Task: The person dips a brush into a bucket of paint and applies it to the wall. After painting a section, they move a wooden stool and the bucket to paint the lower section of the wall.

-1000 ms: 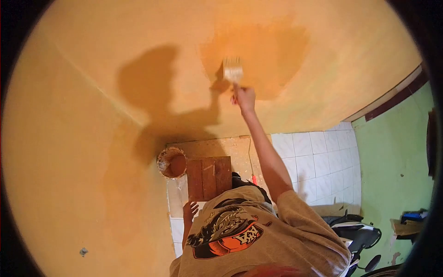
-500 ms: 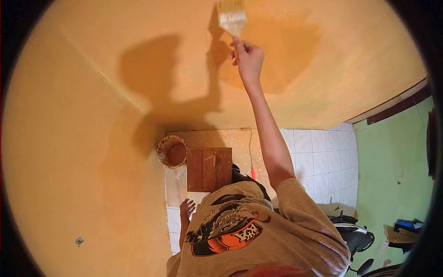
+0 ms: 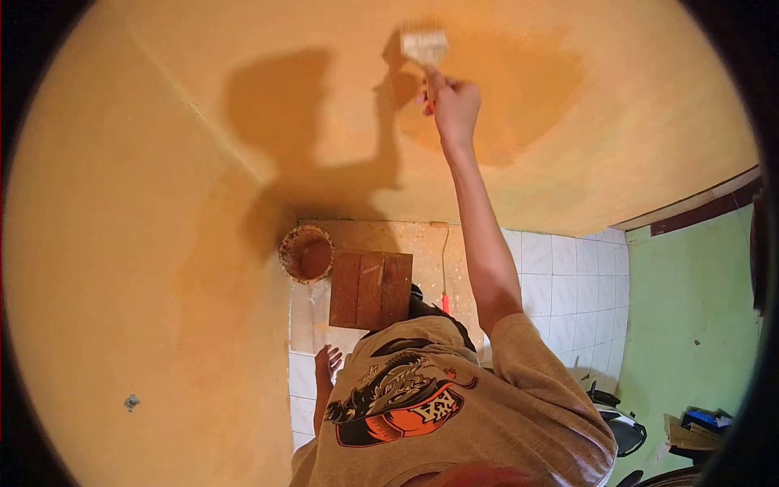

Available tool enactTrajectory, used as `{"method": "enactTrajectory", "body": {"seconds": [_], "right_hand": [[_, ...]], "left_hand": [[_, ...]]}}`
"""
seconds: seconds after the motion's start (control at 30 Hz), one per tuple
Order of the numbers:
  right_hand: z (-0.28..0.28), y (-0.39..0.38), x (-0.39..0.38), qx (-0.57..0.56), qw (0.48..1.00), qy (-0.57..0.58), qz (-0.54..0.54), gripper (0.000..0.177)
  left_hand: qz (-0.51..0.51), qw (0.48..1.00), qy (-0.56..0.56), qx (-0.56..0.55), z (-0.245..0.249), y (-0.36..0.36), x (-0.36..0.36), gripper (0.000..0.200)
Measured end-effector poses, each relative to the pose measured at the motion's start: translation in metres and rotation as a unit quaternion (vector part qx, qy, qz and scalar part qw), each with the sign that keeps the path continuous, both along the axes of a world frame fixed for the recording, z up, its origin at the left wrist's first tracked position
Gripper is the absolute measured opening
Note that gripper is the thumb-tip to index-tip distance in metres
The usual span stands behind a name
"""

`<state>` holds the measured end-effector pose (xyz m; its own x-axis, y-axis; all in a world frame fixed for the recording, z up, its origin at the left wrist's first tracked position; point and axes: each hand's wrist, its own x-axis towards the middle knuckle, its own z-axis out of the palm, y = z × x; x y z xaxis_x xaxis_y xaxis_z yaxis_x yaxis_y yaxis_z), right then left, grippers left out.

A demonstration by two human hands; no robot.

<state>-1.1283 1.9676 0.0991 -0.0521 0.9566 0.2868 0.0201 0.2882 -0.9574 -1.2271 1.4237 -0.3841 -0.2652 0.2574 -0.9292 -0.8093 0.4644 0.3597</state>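
Observation:
My right hand (image 3: 456, 104) is closed around the handle of a wide paintbrush (image 3: 423, 47), whose bristles touch or nearly touch the orange wall (image 3: 357, 97). A darker orange patch (image 3: 511, 89) lies on the wall to the right of the brush. My left hand (image 3: 329, 359) hangs low at my side, fingers apart, holding nothing. Above it, near the wall, are a paint-spattered bucket (image 3: 312, 258) with brownish-orange contents and a wooden stool (image 3: 371, 289).
A tool with a red handle (image 3: 445, 303) and a thin rod lies on the spattered floor covering. White tiles (image 3: 560, 276) extend to the right, up to a green wall (image 3: 690, 300). A motorbike (image 3: 625, 430) stands at the lower right.
In the view, my right hand and the brush have shifted slightly right and down. The bucket and stool appear slightly higher. My left hand still hangs at my side.

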Motion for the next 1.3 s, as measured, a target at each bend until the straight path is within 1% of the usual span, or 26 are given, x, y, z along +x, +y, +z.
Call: {"method": "enactTrajectory", "body": {"seconds": [0.03, 0.1, 0.13, 0.2, 0.27, 0.33, 0.37, 0.43, 0.47, 0.53, 0.6, 0.67, 0.7, 0.77, 0.8, 0.87, 0.93, 1.0, 1.03, 1.07, 1.1, 1.13, 1.17, 1.2, 1.27, 1.3], "right_hand": [[0.004, 0.002, -0.003, -0.003, 1.000, 0.000, -0.002, 0.040], [0.005, 0.009, -0.009, 0.098, 0.994, 0.021, -0.035, 0.040], [-0.003, 0.010, -0.008, 0.097, 0.994, 0.021, -0.035, 0.040], [-0.046, 0.018, -0.007, -0.018, 1.000, 0.010, -0.008, 0.040], [-0.120, 0.019, 0.000, -0.072, 0.996, -0.052, -0.008, 0.041], [-0.177, 0.013, 0.006, -0.209, 0.977, -0.031, 0.012, 0.026], [-0.179, 0.007, 0.009, -0.207, 0.978, -0.032, 0.019, 0.026], [-0.179, 0.002, 0.009, -0.315, 0.948, -0.049, 0.008, 0.025], [-0.170, 0.006, 0.007, -0.314, 0.948, -0.046, 0.011, 0.025], [-0.128, 0.018, 0.003, -0.150, 0.988, -0.016, 0.035, 0.028], [-0.049, 0.007, -0.003, -0.071, 0.995, 0.038, 0.055, 0.040], [0.008, -0.008, -0.005, 0.005, 0.999, 0.003, 0.045, 0.042], [0.014, -0.008, -0.010, 0.003, 0.999, 0.006, 0.041, 0.042], [0.020, -0.004, -0.015, 0.094, 0.994, 0.057, 0.012, 0.044], [0.012, -0.001, -0.013, 0.095, 0.994, 0.058, 0.011, 0.044], [-0.032, 0.006, -0.008, -0.024, 0.999, -0.029, 0.020, 0.040], [-0.108, 0.015, 0.001, -0.091, 0.989, -0.102, 0.052, 0.040], [-0.165, 0.002, 0.009, -0.235, 0.969, -0.022, 0.070, 0.035], [-0.178, 0.000, 0.012, -0.232, 0.970, -0.023, 0.074, 0.035], [-0.189, -0.004, 0.015, -0.264, 0.963, -0.020, 0.052, 0.037], [-0.186, -0.005, 0.013, -0.295, 0.955, -0.015, 0.029, 0.041], [-0.179, 0.002, 0.010, -0.293, 0.956, -0.011, 0.032, 0.041], [-0.153, 0.008, 0.009, -0.204, 0.978, 0.001, 0.049, 0.040], [-0.123, 0.011, 0.011, -0.119, 0.991, 0.011, 0.063, 0.039], [-0.033, 0.004, 0.012, -0.083, 0.995, -0.005, 0.046, 0.039], [-0.003, 0.003, 0.012, -0.024, 0.999, -0.003, 0.042, 0.039]], "left_hand": [[-0.006, 1.000, -0.006, 0.014, -0.004, -0.002, 0.000, 0.052], [-0.008, 1.000, -0.002, 0.018, -0.001, -0.002, 0.003, 0.052], [-0.009, 1.000, 0.004, 0.025, 0.000, 0.000, 0.004, 0.052], [-0.007, 1.000, 0.002, 0.014, 0.010, 0.007, 0.004, 0.051], [-0.004, 1.000, 0.000, 0.006, 0.013, 0.009, 0.003, 0.050], [0.026, 1.000, -0.003, 0.004, 0.008, 0.008, 0.007, 0.049], [0.032, 0.999, -0.002, 0.006, 0.008, 0.007, 0.010, 0.049], [0.024, 1.000, 0.004, -0.004, 0.010, 0.005, 0.011, 0.046], [0.026, 1.000, 0.008, -0.003, 0.013, 0.003, 0.011, 0.046], [0.027, 1.000, 0.009, 0.008, 0.014, 0.002, 0.017, 0.045], [0.014, 1.000, -0.004, -0.007, 0.010, 0.003, 0.014, 0.045], [0.002, 1.000, -0.009, -0.005, 0.011, 0.009, 0.018, 0.045], [-0.007, 1.000, -0.001, -0.013, 0.006, 0.013, 0.018, 0.046], [-0.014, 1.000, -0.010, -0.004, 0.001, 0.014, 0.017, 0.047], [-0.015, 1.000, -0.021, 0.009, 0.004, 0.020, 0.016, 0.047], [-0.018, 1.000, -0.015, -0.014, 0.011, 0.029, 0.014, 0.048], [-0.021, 1.000, -0.009, -0.005, 0.015, 0.034, 0.014, 0.048], [-0.011, 1.000, -0.001, 0.000, 0.015, 0.036, 0.013, 0.047], [-0.002, 1.000, 0.004, 0.000, 0.014, 0.033, 0.015, 0.047], [0.002, 1.000, 0.005, 0.001, 0.009, 0.025, 0.019, 0.047], [0.015, 1.000, -0.009, 0.009, 0.004, 0.020, 0.018, 0.046], [0.026, 0.999, -0.021, 0.018, -0.002, 0.021, 0.013, 0.045], [0.008, 1.000, 0.003, 0.014, 0.017, 0.024, 0.019, 0.046], [0.008, 1.000, 0.004, 0.013, 0.014, 0.023, 0.021, 0.046], [-0.001, 0.999, 0.019, 0.035, 0.006, 0.013, 0.024, 0.046], [-0.004, 1.000, 0.012, 0.027, 0.006, 0.014, 0.023, 0.047]]}}
